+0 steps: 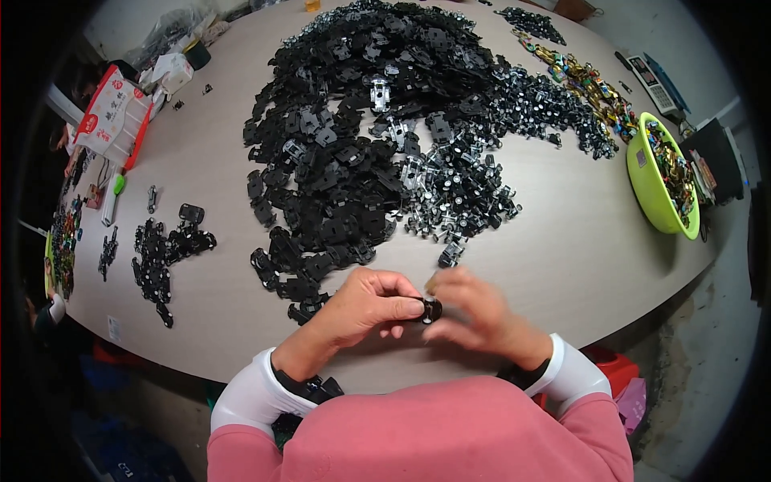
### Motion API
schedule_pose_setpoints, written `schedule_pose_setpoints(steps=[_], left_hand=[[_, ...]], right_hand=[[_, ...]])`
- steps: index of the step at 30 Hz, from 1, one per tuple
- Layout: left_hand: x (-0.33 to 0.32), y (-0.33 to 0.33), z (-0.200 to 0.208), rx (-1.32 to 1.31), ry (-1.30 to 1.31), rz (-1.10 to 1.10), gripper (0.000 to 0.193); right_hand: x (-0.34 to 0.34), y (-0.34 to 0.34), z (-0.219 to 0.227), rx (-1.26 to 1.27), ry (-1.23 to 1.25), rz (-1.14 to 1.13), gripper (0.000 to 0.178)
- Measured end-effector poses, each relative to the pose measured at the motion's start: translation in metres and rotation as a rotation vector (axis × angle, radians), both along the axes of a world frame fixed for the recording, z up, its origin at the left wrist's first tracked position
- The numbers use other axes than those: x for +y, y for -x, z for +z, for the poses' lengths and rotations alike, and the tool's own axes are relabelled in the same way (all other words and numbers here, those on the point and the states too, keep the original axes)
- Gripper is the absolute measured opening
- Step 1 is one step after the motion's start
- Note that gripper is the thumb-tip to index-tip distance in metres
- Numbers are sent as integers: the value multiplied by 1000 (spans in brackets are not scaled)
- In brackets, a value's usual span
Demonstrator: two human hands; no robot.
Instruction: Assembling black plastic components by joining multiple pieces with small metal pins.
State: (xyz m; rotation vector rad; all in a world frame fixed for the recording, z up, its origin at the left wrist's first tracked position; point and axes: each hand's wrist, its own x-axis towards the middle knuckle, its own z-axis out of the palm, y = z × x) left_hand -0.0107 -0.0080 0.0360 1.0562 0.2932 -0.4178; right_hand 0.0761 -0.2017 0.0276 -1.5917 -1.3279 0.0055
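My left hand [357, 309] is closed, thumb on top, around a small black toy-car chassis [434, 311] with pale wheels on it, held above the table's near edge. Close by on the other side is my right hand [486, 313], smeared by motion; its fingers and thumb are around the chassis's free end, and whether they touch it I cannot tell. Ahead of the hands lies a big heap of black chassis plates [337, 189]. Beside it spreads a pile of small wheels on metal axles [458, 193], with one chassis [451, 254] at its near tip.
Black wheeled chassis [152, 257] form a smaller pile at left. A lime-green basin [649, 197] of colourful small parts stands at the right edge, near a calculator-like device [652, 84]. A red and white box [112, 116] sits far left. Another person's sleeve [56, 307] shows at the left edge.
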Motion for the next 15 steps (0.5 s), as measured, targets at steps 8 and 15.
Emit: schedule_pose_setpoints(steps=[8,15], left_hand=[[35,-4,7,-82,-25,277,10],[34,-16,-1,-103,96,293,13]], right_hand=[[2,-40,-3,-260,395,-3,25],[8,-26,6,-276,510,33,12]])
